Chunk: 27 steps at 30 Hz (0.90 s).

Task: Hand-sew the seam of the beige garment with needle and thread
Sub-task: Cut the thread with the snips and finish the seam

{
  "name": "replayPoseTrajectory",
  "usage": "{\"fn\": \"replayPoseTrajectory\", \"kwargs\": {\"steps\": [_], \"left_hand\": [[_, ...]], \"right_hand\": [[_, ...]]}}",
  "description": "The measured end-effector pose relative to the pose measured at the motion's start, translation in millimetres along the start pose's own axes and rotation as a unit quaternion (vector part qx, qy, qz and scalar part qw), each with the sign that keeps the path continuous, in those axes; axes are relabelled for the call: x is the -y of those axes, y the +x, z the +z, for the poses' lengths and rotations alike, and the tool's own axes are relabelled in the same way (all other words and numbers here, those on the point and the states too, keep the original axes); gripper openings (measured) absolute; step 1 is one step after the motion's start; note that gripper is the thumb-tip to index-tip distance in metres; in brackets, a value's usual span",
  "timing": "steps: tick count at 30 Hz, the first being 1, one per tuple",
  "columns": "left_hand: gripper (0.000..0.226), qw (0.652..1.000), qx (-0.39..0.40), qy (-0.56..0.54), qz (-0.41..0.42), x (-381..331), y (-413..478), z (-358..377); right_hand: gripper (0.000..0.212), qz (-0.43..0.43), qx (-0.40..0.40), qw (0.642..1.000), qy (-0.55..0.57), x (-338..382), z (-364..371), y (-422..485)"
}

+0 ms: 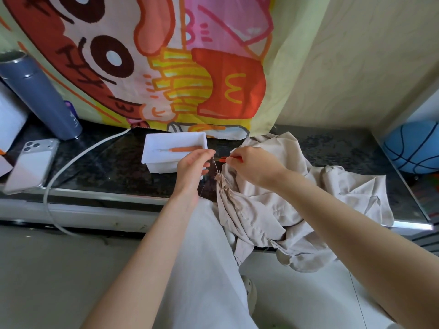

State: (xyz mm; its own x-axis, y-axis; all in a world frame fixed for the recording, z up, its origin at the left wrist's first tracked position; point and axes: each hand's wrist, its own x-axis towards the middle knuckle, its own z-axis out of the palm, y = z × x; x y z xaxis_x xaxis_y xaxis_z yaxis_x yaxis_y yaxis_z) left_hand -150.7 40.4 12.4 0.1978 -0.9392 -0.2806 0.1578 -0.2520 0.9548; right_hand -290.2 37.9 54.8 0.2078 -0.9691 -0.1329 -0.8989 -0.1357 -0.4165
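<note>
The left hand [193, 165] is pinching a thin thread [215, 166] between thumb and fingers [208, 152], holding it taut. The thread is running down from those fingers to a bunched point of the beige garment [285, 210] just below them. The needle is too small to make out.

Just right of the left fingers, the right hand [253, 165] is clenching an orange-handled tool [223, 159], whose tip is pointing at the thread.

The garment is lying crumpled under and right of the right fingers, spilling over the tabletop's [107, 169] front edge.

A white tray [152, 160] is sitting just behind and left of the left fingers, holding 1 orange pick [184, 149]. Further left of the fingers, bare dark tabletop is lying open, crossed by a white cable [71, 162]. A phone [33, 162] is jutting over the front edge far to the left, near a grey-blue bottle [40, 96]. A blue ball [413, 150] is sitting well right of the fingers, past the tabletop's right edge.
</note>
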Motion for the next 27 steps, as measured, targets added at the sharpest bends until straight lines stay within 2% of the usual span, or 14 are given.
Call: {"fn": "replayPoseTrajectory", "kwargs": {"steps": [8, 16, 27], "left_hand": [[0.011, 1.0, -0.013, 0.008, -0.002, 0.4, -1.5, -0.3], [0.002, 1.0, -0.012, 0.009, -0.006, -0.5, -0.7, -1.7], [0.004, 1.0, -0.024, 0.006, -0.005, -0.5, -1.8, -1.3]], "right_hand": [[0.032, 0.002, -0.014, 1.0, -0.002, 4.1, 1.2, 2.8], [0.031, 0.004, -0.02, 1.0, -0.016, -0.9, -3.4, 2.9], [0.03, -0.001, -0.026, 0.999, -0.036, 4.2, -5.9, 4.2]]}}
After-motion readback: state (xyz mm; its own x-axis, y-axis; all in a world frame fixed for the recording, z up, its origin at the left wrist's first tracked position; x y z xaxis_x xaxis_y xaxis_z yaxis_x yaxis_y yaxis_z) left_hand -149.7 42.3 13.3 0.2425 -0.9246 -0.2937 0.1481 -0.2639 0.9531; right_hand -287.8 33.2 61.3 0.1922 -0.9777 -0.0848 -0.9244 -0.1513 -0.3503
